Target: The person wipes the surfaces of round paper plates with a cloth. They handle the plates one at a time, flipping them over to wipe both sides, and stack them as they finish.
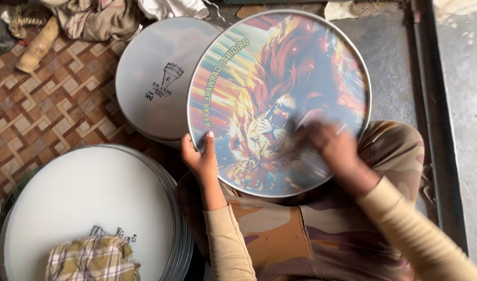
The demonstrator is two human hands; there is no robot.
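Two hands working one printed drum skin [280, 99], tilting on the lap: left hand [199, 158] clamping fingers on its rim, right hand [334, 151] blurring, grip untellable. Risking slipping onto the plain skin [155, 78] behind.

Long sleeves and patchy trousers

The person wore a top with long, soft, light tan sleeves that reached down to both wrists. The left hand [199, 158] and right hand [334, 151] were bare, with no gloves or rings to see. The trousers had big patches of brown, tan and dark purple, like camouflage.
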